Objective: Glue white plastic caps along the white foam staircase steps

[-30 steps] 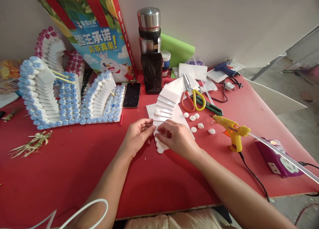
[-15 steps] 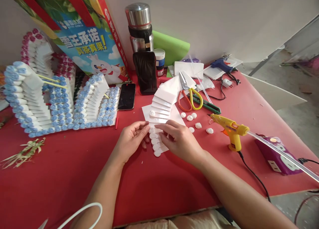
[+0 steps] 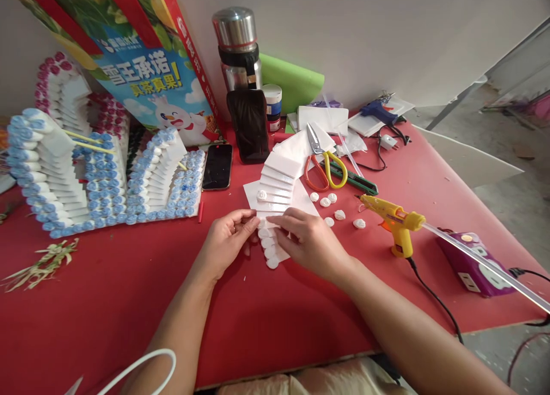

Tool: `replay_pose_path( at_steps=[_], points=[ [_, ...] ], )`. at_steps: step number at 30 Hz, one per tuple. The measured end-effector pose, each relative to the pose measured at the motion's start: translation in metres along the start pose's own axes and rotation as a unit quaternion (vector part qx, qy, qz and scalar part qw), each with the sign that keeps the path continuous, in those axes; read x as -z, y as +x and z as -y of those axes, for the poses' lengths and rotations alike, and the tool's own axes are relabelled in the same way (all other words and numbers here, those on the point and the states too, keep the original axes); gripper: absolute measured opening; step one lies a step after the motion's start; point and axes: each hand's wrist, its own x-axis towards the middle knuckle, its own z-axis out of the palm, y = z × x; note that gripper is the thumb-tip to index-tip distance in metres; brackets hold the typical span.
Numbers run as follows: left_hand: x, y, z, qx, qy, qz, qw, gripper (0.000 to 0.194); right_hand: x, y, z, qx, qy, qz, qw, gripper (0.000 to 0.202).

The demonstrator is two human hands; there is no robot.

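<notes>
A small white staircase [image 3: 281, 180] of stacked foam-like steps lies on a white sheet. White rosettes [image 3: 269, 251] line the left edge of its lower steps, and one more rosette [image 3: 261, 195] sits higher up. My left hand [image 3: 230, 240] is at that left edge, thumb and forefinger pressed together at the rosette row; what they grip is hidden. From the right, my right hand [image 3: 309, 234] reaches over the lower steps. Its forefinger touches near the same rosette, with the thumb apart from it. Several loose rosettes [image 3: 339, 214] lie to the right.
Scissors [image 3: 324, 166] and a green cutter [image 3: 356, 180] lie behind the loose rosettes. A yellow glue gun [image 3: 399, 217] and purple power box [image 3: 475, 263] are right. Blue-and-white staircase models [image 3: 107, 183], phones [image 3: 217, 166] and a steel flask [image 3: 236, 46] stand around the red table [image 3: 258, 332].
The camera view has shifted slightly. Both hands stay at the same spot on the staircase, with hardly any finger movement.
</notes>
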Motion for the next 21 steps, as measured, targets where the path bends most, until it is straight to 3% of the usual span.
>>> replay_pose_path(
  at_steps=[4, 8, 15, 21],
  points=[
    [0.001, -0.003, -0.002, -0.01, -0.025, 0.015, 1.0, 0.046, 0.015, 0.003, -0.01, -0.106, -0.028, -0.079, 0.991, 0.019],
    [0.0, -0.007, -0.007, 0.0, -0.085, 0.016, 0.996, 0.046, 0.021, 0.007, -0.022, -0.167, -0.012, -0.033, 0.985, 0.023],
    [0.002, -0.021, -0.022, -0.038, -0.154, 0.056, 0.986, 0.047, 0.029, 0.012, -0.031, -0.206, 0.239, -0.033, 0.948, 0.03],
    [0.0, -0.032, -0.031, -0.065, -0.155, 0.117, 0.979, 0.057, 0.032, 0.014, -0.04, -0.247, 0.33, -0.056, 0.909, 0.041]
  ],
)
